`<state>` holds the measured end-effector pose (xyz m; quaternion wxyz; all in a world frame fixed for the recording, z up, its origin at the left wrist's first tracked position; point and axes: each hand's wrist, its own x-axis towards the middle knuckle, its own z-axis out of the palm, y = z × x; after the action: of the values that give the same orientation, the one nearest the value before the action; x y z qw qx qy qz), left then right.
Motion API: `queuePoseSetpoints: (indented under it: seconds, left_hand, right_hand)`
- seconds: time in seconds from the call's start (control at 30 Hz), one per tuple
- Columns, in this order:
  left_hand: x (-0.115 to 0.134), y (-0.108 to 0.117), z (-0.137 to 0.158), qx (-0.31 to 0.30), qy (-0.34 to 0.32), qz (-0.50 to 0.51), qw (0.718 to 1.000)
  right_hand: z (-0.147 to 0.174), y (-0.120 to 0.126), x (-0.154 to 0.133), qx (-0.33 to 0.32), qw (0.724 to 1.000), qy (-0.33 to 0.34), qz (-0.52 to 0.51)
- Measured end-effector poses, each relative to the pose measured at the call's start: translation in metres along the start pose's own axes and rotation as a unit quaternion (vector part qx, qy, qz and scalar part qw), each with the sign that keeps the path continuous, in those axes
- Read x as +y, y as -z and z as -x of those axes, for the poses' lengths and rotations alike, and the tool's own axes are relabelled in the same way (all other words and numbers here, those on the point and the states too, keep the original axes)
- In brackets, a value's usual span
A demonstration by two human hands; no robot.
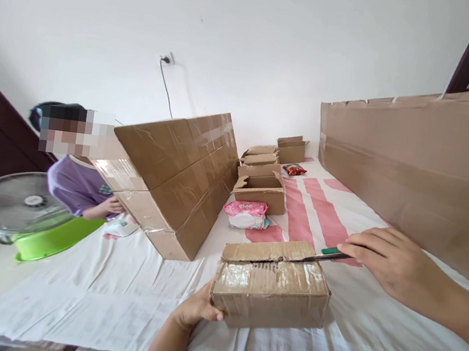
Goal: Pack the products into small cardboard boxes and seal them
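Note:
A taped cardboard box (270, 305) sits on the white sheet in front of me. Along its top runs a ragged cut, and the back top flap (268, 250) is slightly raised. My left hand (201, 308) grips the box at its left end, thumb on the front face, the other fingers mostly hidden. My right hand (382, 256) is closed around a knife with a green part (330, 250) on its dark handle. The thin blade reaches left into the cut at the box's right end.
Behind the box lie a pink wipes pack (246, 216), open cardboard boxes (272, 200) and a red packet (294, 170). Tall cardboard stands left (189, 193) and right (409, 174). A person in a purple top (71, 184) is at left, near a fan (12, 205) and green basin (55, 242).

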<state>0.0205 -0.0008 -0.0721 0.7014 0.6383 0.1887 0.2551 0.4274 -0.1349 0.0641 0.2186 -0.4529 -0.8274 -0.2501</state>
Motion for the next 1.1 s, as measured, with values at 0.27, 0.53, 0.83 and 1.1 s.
queuePoseSetpoints:
  seconds: [0.27,0.53,0.83,1.1]
  left_hand:
    - [0.003,-0.002,-0.001,-0.002,0.010,0.003,1.000]
    - [0.008,-0.006,-0.002,-0.001,0.000,0.006,1.000]
    - [0.010,-0.008,-0.003,-0.010,0.015,0.006,1.000]
    - [0.007,-0.004,-0.002,0.008,0.002,0.000,1.000]
  right_hand:
    - [0.028,-0.037,0.003,0.066,0.984,-0.151,-0.070]
    - [0.087,-0.115,0.003,-0.063,0.954,-0.261,-0.131]
    - [0.095,-0.130,-0.006,-0.030,0.960,-0.267,-0.083]
    - [0.101,-0.134,-0.001,-0.051,0.953,-0.282,-0.097]
